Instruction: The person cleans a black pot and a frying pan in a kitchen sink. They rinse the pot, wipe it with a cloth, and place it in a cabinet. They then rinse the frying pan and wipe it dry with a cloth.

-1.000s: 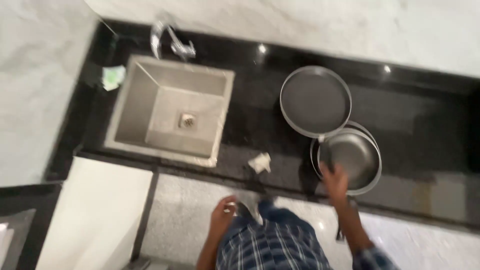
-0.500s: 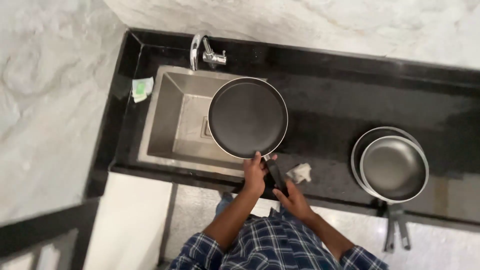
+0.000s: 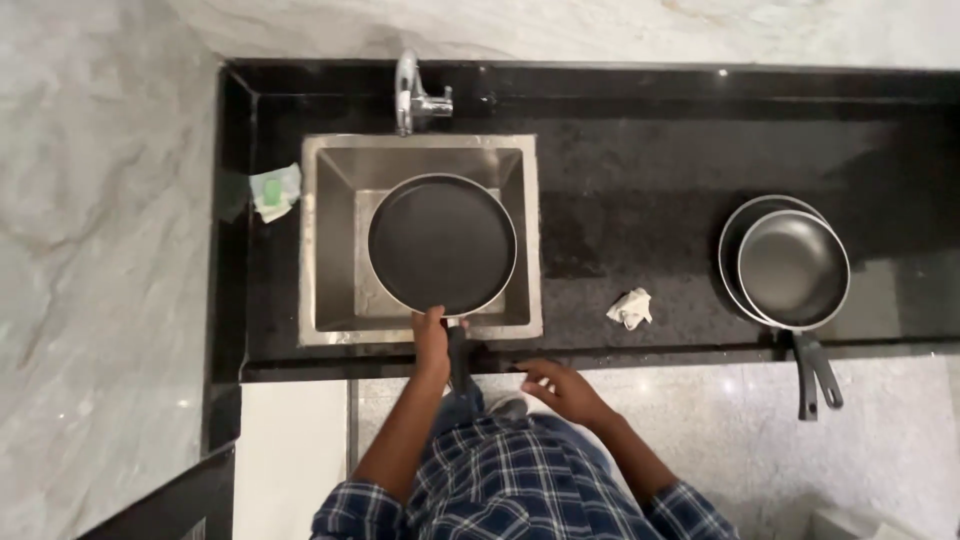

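Observation:
A flat round black pan (image 3: 442, 243) hovers over the steel sink (image 3: 330, 230). My left hand (image 3: 433, 340) is shut on its black handle at the sink's front edge. Just below the counter's front edge, my right hand (image 3: 562, 388) hangs free, fingers apart and holding nothing. Two stacked frying pans (image 3: 790, 268) rest on the black counter (image 3: 630, 180) at the right, their handles sticking out over the edge.
A chrome tap (image 3: 410, 92) stands behind the sink. A green sponge on a pale wrapper (image 3: 272, 190) lies left of the sink. A crumpled white cloth (image 3: 630, 308) lies on the counter between sink and frying pans. Marble wall surrounds the counter.
The flat pan went from the counter beside the frying pans to above the sink. My left hand now holds its handle alone; my right hand has come off and dropped below the edge.

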